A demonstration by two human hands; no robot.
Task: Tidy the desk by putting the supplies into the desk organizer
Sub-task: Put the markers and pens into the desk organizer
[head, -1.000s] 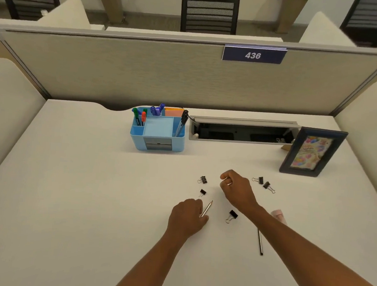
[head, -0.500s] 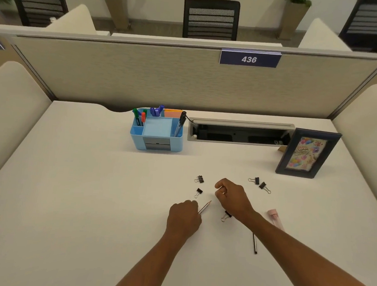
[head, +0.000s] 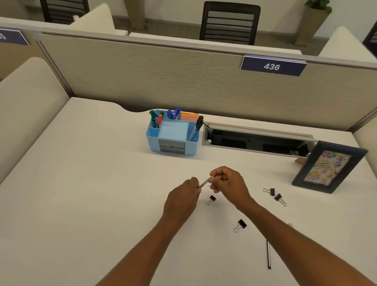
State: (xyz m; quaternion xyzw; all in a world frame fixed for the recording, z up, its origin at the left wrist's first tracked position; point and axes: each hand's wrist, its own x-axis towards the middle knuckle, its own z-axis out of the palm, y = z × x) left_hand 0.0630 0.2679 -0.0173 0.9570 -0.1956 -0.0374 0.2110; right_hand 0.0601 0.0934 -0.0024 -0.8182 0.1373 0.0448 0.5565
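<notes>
A pale worktop fills an office cubicle, with the blue desk organizer at its far middle; the left hand pinches the near end of a slim pen while the right hand is curled shut around its far end, both lifted just above the surface; whether the right also hides a clip cannot be told. The handover seems best finished by one hand taking the pen fully, then standing it upright in a side slot beside the markers; four binder clips and a second pen lie loose nearer and to the right.
</notes>
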